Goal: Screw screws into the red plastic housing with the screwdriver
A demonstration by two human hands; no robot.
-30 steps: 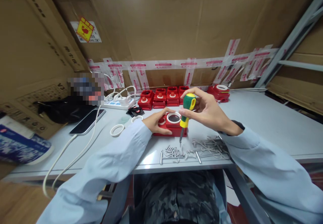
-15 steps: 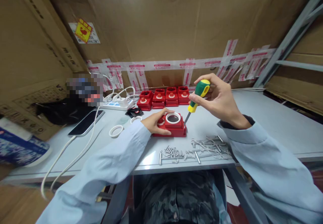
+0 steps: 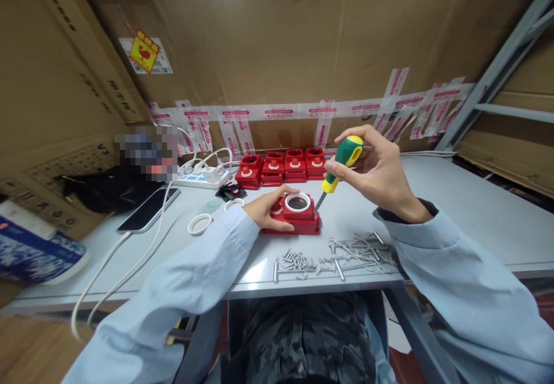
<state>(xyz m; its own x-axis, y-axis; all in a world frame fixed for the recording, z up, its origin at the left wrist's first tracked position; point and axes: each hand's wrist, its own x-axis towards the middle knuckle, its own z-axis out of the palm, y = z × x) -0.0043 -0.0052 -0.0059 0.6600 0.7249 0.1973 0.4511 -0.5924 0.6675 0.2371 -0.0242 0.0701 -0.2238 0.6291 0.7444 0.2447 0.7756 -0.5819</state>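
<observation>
A red housing (image 3: 303, 226) with a white ring (image 3: 298, 202) around its dark round window lies on the table. My left hand (image 3: 269, 208) grips its left part, thumb along the front and fingers over the back, partly covering a round knob. In my right hand (image 3: 372, 165) is a screwdriver (image 3: 347, 152) with a green and yellow handle, held between thumb and fingers. It tilts down to the left, its tip at the housing's right end. Whether the tip sits in a screw is too small to tell. Small screws (image 3: 296, 261) lie in a pile nearer me.
Several red housings (image 3: 294, 165) stand in a row behind. Metal T-shaped rods (image 3: 361, 251) lie at front right. Loose white rings (image 3: 199, 224), a phone (image 3: 148, 210), a power strip (image 3: 203, 179) and its cables are on the left. Cardboard (image 3: 277, 44) walls the back.
Almost nothing differs. The screwdriver and my right hand have shifted very slightly; my left hand stays on the red housing.
</observation>
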